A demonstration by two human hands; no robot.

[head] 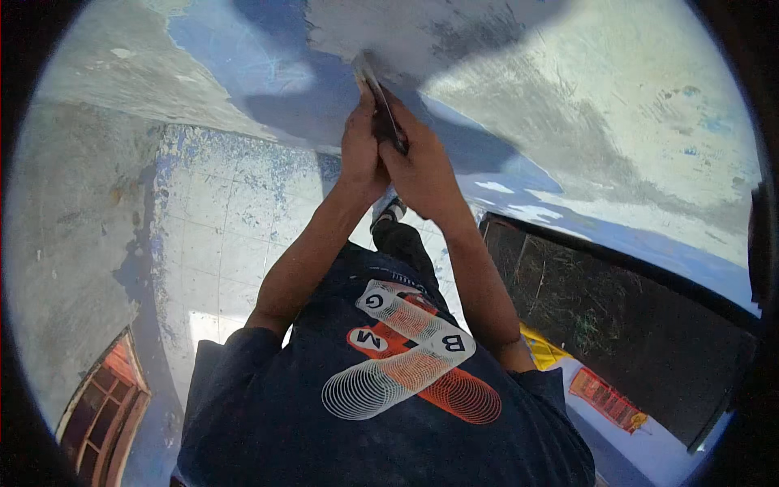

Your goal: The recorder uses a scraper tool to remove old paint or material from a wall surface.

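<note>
Both hands meet in front of me around a flat-bladed hand tool (384,103), probably a scraper or trowel, seen nearly edge-on. My left hand (360,146) grips it from the left, fingers along the blade. From the other side my right hand (420,167) wraps its dark lower part, which the fingers partly hide. The tool's far end points at the wall (493,103); whether it touches cannot be told. Blue paint (292,119) covers part of that wall, with ragged edges against grey and pale patches. Shadows fall across the surface around the hands.
Paint flakes lie on the pale tiled floor (243,213), thickest along the wall's foot. A large dark board (560,304) is at the right, near a red poster (608,399) and a yellow item (540,347). A wood-framed window (103,414) is at lower left.
</note>
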